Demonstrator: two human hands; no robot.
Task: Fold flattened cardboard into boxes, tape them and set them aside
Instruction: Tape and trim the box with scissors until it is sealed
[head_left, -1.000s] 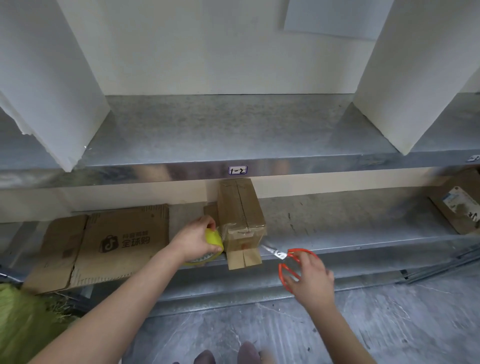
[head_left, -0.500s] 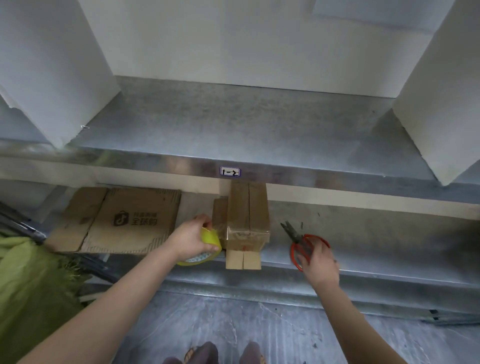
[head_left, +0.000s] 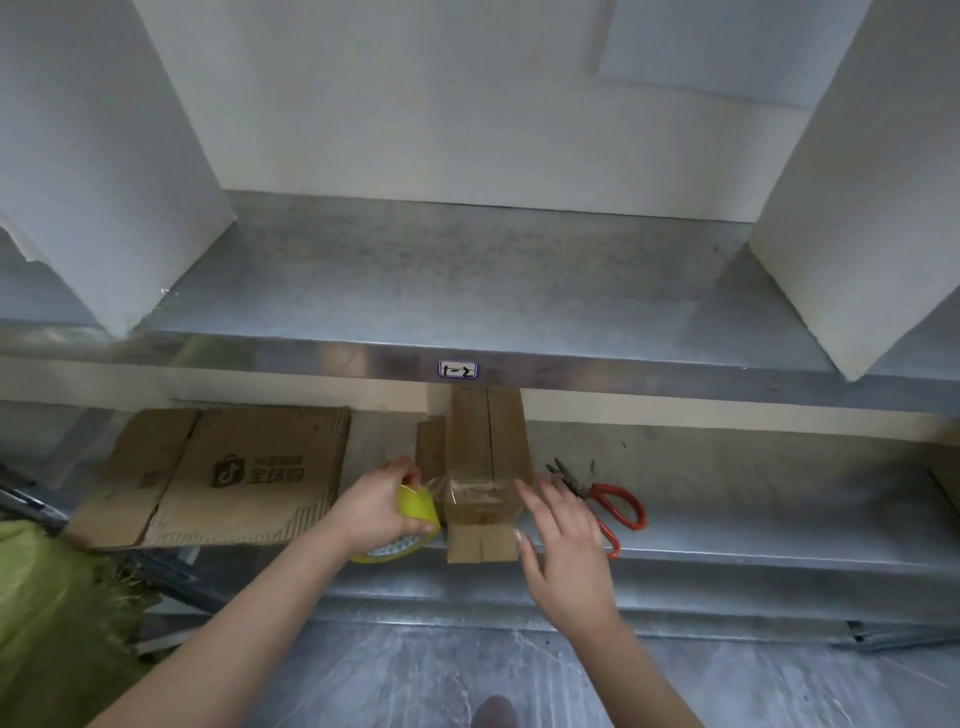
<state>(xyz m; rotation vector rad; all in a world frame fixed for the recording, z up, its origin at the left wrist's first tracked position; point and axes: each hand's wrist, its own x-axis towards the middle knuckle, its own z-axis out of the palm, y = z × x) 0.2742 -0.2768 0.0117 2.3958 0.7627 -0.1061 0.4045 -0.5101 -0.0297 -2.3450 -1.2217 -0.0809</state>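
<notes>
box pokes over the shelf's front edge, scissors just right of it; left hand grips the tape roll at the box's left, right hand spread at its right.

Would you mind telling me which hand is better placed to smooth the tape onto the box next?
Probably the right hand: its fingers are straight, empty and beside the taped end of the box, with the scissors lying apart on the shelf. The left hand grips the tape roll.
</notes>
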